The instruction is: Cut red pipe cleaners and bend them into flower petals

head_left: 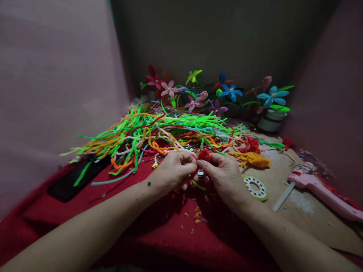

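Both hands meet at the middle of the view over the red cloth. My left hand (177,168) is closed, its thumb and forefinger pinched at the near side of a fuzzy red pipe cleaner piece (203,155). My right hand (219,170) pinches the same red piece from the right, thumb in front. The piece shows a rounded loop above the fingertips; its lower part is hidden by the fingers. Just beyond the hands lies a heap of pipe cleaners (181,122) in green, orange, white and red.
Pipe cleaner flowers (232,91) stand along the back, near a white pot (271,120). On the right, a brown board (300,223) bears a pink glue gun (320,189) and a roll of tape (255,187). A black phone-like slab (64,187) lies left. Orange scraps (197,215) dot the red cloth (170,234).
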Tool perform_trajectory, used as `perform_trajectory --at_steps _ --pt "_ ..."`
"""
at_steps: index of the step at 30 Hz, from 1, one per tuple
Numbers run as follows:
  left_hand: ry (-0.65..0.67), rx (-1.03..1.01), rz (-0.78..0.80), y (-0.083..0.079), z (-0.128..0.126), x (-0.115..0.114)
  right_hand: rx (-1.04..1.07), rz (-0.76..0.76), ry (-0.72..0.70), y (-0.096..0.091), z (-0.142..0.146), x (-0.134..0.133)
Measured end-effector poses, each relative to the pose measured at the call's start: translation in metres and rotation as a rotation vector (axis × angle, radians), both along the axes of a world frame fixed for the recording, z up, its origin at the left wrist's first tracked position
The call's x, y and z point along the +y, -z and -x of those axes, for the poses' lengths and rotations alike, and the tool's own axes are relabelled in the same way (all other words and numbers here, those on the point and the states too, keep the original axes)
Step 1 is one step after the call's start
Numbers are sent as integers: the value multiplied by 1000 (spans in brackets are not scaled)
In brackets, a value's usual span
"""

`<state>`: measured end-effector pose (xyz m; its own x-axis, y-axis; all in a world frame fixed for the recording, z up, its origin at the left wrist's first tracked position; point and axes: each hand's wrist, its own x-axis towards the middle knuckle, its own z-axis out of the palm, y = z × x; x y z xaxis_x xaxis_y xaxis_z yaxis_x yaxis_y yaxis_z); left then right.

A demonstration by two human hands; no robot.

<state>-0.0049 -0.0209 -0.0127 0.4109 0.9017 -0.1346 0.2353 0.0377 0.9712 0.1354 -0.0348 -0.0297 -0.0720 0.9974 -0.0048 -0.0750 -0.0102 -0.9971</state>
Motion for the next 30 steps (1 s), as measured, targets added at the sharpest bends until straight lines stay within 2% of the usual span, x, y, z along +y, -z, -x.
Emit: perform_trajectory --at_steps 3,7,9,12,16,20,25,30 --pt "-61 -12 -2 -5 1 0 -22 -12 -47 -3 -2 1" --pt "-149 -27 26 -11 6 2 -271 -62 -6 -8 -5 0" --pt "-165 -40 28 -13 8 3 -291 -34 -23 -10 -5 -1" --pt "-161 -46 34 -15 8 3 -203 -26 -77 -11 -6 0" --pt "-133 -45 23 -15 7 4 -224 -93 -121 -8 -8 4" --pt "-121 -50 20 -14 7 4 -93 23 -154 -6 -9 5" --pt "-104 -157 111 -9 11 7 86 48 -116 -4 -9 4" --pt "-36 -251 221 -5 13 11 209 80 -175 0 -10 5"
